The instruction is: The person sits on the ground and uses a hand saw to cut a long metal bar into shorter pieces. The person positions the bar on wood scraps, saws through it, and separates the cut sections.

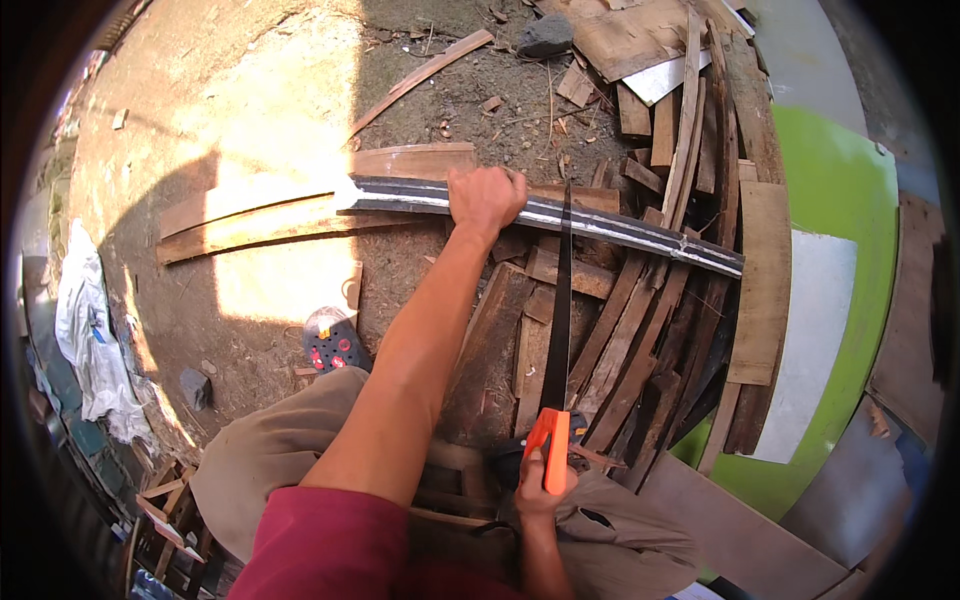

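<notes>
My left hand (pixel 486 204) is closed over a long dark strip (pixel 630 236) with a white stripe along its length, pressing it down on the wood beneath. The strip's material is unclear; it slants from the upper middle down to the right. In my right hand (pixel 544 490) is the orange handle of a hand saw (pixel 560 340). Its dark blade points away from me and crosses the strip just right of my left hand. Whether the teeth have cut into it cannot be made out.
Old boards (pixel 625 355) lie piled under and right of the strip. Long planks (pixel 260 240) stretch left across the dirt. Green and white panels (pixel 825 200) stand at the right. A grey stone (pixel 545 36) sits far off, and a white sack (pixel 90 330) lies left.
</notes>
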A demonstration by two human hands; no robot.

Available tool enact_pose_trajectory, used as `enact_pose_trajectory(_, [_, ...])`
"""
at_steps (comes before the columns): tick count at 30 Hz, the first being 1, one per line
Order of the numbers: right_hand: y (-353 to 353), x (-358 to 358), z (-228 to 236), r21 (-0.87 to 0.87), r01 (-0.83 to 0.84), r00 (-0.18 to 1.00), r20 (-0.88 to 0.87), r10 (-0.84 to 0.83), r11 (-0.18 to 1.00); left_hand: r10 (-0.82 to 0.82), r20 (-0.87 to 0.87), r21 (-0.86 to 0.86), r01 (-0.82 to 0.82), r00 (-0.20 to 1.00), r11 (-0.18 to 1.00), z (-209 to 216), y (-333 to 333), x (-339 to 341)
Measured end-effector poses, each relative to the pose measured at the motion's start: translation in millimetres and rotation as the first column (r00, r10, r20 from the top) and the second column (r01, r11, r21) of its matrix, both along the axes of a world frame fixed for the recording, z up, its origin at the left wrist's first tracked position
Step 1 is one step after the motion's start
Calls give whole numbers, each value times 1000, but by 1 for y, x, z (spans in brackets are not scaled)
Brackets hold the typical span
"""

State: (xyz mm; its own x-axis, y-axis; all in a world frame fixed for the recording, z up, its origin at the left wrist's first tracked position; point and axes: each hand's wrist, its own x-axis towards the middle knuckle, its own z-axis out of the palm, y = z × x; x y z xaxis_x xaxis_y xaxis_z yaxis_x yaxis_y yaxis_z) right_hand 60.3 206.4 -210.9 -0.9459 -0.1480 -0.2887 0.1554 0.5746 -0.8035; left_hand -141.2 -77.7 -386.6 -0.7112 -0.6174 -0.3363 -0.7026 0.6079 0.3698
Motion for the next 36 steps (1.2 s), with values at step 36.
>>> enact_pose_trajectory(36, [-88,15,-23,-42,-167,986,-18,166,985,-34,-48,-46,32,998,998,-1,3,-5])
